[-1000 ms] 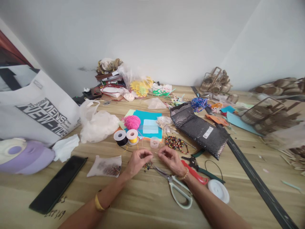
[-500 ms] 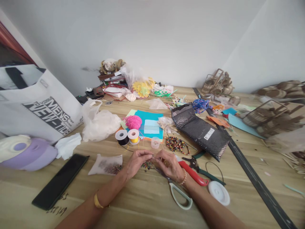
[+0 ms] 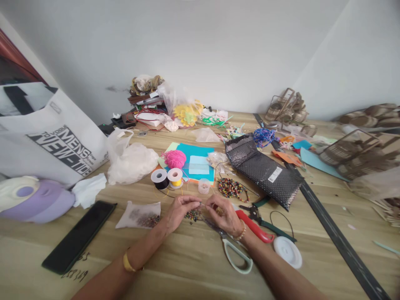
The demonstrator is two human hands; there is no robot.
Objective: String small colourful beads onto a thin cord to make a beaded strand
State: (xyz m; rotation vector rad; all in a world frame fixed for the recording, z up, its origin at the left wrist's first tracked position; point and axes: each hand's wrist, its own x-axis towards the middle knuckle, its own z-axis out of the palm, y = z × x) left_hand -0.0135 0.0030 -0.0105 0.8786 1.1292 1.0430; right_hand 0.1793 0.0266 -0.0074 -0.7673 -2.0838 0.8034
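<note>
Both hands meet close together over the middle of the table. My left hand [image 3: 179, 213] is closed in a pinch, its fingertips pointing right. My right hand [image 3: 223, 214] pinches too, just across a small gap. Something tiny and thin lies between the two sets of fingertips; its kind is too small to make out. Below them is a small pile of loose coloured beads [image 3: 193, 215]. Scissors [image 3: 236, 255] with pale handles lie partly under my right hand. Beyond the hands are a strung bundle of beads [image 3: 231, 188] and a small clear round container [image 3: 204, 186].
A black thread spool [image 3: 159, 179] and a yellow one [image 3: 175, 178] stand by pink yarn [image 3: 175, 159]. Left are a bead pouch [image 3: 139, 215] and a black phone-like slab [image 3: 79, 237]. Right lie a red-handled tool [image 3: 254, 226], green-handled pliers [image 3: 271, 228], a white disc [image 3: 287, 252] and a black bubble mailer [image 3: 262, 171].
My right hand has shifted very slightly, with its fingertips a little farther from the left ones. My left hand keeps its pinch in nearly the same place.
</note>
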